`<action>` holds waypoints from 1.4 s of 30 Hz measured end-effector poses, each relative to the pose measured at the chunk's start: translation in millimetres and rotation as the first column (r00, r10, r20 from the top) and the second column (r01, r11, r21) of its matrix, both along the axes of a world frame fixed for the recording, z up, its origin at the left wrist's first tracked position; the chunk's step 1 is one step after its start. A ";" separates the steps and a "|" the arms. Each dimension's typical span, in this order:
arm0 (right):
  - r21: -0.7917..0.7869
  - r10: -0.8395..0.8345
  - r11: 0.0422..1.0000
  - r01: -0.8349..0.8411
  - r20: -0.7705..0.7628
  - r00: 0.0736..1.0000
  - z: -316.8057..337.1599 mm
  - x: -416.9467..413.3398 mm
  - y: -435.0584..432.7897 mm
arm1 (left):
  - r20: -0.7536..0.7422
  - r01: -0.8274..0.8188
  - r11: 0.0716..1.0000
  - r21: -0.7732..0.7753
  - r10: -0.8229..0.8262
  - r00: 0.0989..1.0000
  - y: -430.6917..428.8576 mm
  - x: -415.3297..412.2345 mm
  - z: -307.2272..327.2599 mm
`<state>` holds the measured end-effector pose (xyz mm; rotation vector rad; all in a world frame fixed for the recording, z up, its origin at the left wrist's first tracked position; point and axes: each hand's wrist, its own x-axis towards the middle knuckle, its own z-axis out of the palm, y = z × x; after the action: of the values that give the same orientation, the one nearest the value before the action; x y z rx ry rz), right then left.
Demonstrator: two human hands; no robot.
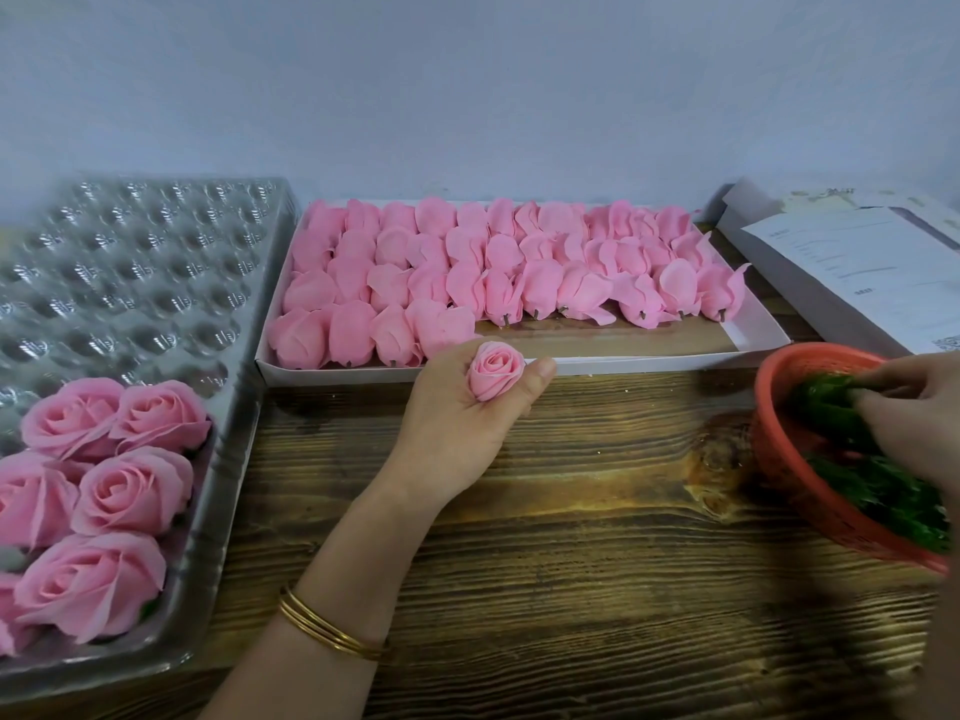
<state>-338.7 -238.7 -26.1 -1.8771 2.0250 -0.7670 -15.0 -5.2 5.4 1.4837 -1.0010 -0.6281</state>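
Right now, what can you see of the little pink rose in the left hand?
The pink rose bud is small and tightly wound, petals spiralling to a closed centre; it looks like soft foam or fabric. It stands upright, bloom up, its base hidden in the left hand, which pinches it between thumb and fingers above the wooden table, just before the white box. Nothing else touches it.

free: bare table (571,537) centre | blocked: blister tray (130,262) left, white box (623,363) behind, red basket (771,449) right
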 end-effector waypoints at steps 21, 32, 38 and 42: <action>-0.002 -0.002 1.000 0.003 0.044 0.999 -30.8 -28.6 -49.5 | 0.012 -0.006 1.000 -0.022 0.007 1.000 -1.4 1.7 -3.6; -0.211 0.109 0.973 -0.096 0.047 0.993 27.0 17.3 23.2 | 0.011 0.000 1.000 -0.011 0.000 1.000 -1.0 2.1 -2.5; -0.201 0.414 0.909 -0.365 0.337 0.845 91.5 114.2 121.1 | 0.012 0.004 1.000 -0.018 -0.004 1.000 -0.9 0.8 -2.7; -0.103 0.553 0.802 -0.589 0.500 0.666 86.0 152.8 146.6 | -0.068 -0.034 0.999 -0.009 0.034 0.997 0.0 1.6 1.4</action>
<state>-185.9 -92.1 59.9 -1.8519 1.0260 -0.8684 -13.3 -5.2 6.7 1.4584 -0.9236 -0.6443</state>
